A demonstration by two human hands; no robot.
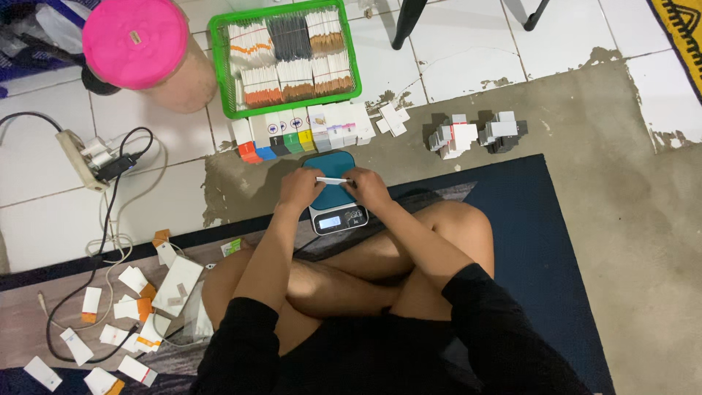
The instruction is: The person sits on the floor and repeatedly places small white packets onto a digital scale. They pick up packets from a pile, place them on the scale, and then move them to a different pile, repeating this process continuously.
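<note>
White slim packet [333, 180] held level between both hands, directly above the teal platform of the digital scale [333, 197], which sits on the floor between the person's knees. Largest item noted: dark blue mat [541, 241] under the seated person. At 11 o'clock from the scale, green basket [284, 58] filled with bundled packets; further toward 10 o'clock, pink-lidded jar [139, 51]. At 12 o'clock, a row of small coloured boxes [292, 135]. At 8 o'clock, loose white and orange packets [124, 314]. Left hand [298, 186] fingers narrow, pinching one packet end; right hand [367, 186] likewise on the other. Judged advisable: keep the packet flat and centred, display unobstructed
</note>
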